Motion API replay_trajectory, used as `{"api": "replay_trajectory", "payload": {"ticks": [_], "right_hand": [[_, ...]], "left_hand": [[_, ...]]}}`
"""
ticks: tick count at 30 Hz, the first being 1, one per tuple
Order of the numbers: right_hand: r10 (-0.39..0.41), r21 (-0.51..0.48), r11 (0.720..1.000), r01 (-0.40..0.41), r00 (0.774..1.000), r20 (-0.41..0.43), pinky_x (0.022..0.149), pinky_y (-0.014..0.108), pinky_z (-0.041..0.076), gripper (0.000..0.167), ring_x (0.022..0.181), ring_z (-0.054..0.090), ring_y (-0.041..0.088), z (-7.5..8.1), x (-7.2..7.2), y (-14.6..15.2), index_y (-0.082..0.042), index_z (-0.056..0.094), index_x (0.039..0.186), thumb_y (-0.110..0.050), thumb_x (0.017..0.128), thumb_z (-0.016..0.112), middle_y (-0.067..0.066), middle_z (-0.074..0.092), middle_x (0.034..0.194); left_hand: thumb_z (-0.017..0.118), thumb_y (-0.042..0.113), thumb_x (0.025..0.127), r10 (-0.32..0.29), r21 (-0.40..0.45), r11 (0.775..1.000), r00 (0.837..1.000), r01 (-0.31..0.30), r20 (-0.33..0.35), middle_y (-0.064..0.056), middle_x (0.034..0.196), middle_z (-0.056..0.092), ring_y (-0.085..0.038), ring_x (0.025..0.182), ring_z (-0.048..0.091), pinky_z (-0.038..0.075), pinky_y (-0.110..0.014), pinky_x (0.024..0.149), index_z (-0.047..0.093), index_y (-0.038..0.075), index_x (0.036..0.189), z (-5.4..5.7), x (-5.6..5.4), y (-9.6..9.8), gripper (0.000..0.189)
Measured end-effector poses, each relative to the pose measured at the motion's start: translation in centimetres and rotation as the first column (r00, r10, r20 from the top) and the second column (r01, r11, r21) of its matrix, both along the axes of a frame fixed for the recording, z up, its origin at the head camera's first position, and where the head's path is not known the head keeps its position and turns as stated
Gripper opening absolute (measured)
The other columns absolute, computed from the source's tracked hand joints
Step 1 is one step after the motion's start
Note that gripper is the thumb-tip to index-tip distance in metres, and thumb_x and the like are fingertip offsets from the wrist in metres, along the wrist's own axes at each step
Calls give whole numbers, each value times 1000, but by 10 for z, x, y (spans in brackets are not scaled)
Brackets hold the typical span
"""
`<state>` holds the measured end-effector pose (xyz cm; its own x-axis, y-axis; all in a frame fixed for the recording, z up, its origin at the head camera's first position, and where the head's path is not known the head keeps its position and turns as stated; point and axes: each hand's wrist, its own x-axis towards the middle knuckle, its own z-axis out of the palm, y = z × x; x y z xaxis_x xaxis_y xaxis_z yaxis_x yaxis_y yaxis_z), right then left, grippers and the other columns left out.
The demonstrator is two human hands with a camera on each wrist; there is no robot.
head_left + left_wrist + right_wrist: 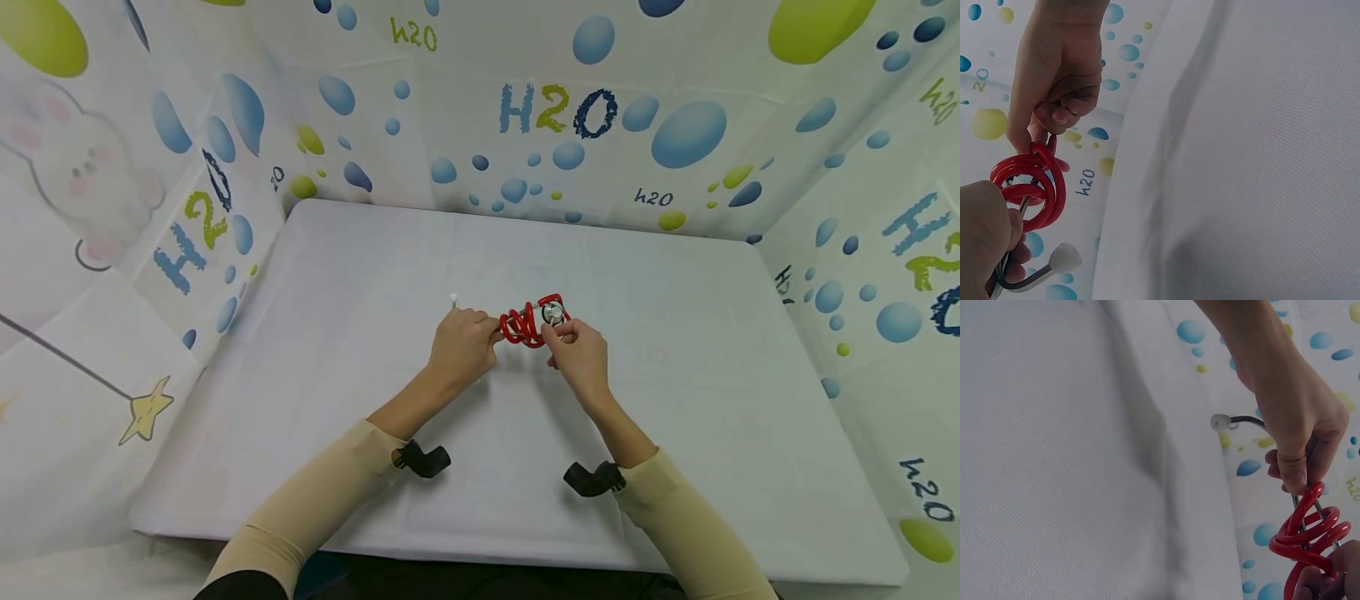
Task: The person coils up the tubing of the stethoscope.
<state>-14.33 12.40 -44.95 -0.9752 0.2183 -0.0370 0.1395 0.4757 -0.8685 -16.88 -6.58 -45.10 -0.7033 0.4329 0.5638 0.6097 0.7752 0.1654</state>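
A stethoscope with red tubing [521, 327] is held above the white table, the tubing wound in several loops about its metal ear tubes. My left hand [462, 343] grips the metal tubes at the left end of the coil; a white ear tip [1065, 257] sticks out past the fingers in the left wrist view. At the other end, my right hand [581, 354] pinches the red tubing beside the silver round chest piece [552, 313]. In the right wrist view the loops [1307, 537] lie between both hands, and fingers hide part of the tubing.
The white-covered table [375, 267] spreads out on all sides of the hands. Around its back and sides hang white curtains [465, 108] printed with blue and green drops. A black wrist mount [423, 459] sits by the left sleeve, another mount [592, 479] by the right.
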Motion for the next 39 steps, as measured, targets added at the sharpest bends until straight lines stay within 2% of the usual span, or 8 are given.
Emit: {"api": "replay_trajectory", "payload": {"ticks": [11,16,27,35,39], "right_hand": [[15,39,999,-14,999,-33,46,25,41,30,48,60,13,0,-1,2,-7,61,84,-36,87,65,21,68,73],[23,31,999,-21,999,-42,45,25,42,30,48,60,12,1,0,2,-7,60,82,-36,86,66,17,67,68],[32,28,999,-30,998,-59,45,26,40,29,50,61,15,-3,0,3,-7,60,80,-35,86,67,11,66,63],[33,-7,999,-33,998,-49,46,24,41,30,60,66,35,-3,0,3,-6,59,80,-35,86,67,25,67,74],[31,-6,999,-32,998,-46,46,24,41,30,61,66,36,-3,0,3,-6,60,81,-35,86,67,25,66,75]], "left_hand": [[72,14,81,-3,19,1000,1000,2,16,-1,68,69,-16,63,62,45,-30,59,73,8,77,-1,-1,0,7],[72,14,81,-4,24,1000,1000,4,26,0,68,68,-16,63,61,44,-30,59,72,8,76,-1,-1,0,7],[71,14,82,-9,27,1000,999,8,47,-1,69,68,-16,64,62,46,-31,61,73,8,77,-3,-2,-1,7],[71,13,82,-7,33,999,998,5,59,-1,69,68,-16,65,62,47,-31,62,73,8,79,-4,-4,-1,6],[72,13,81,-6,39,999,998,4,58,-1,69,68,-16,64,61,47,-31,62,73,8,78,-5,-4,-1,6]]}}
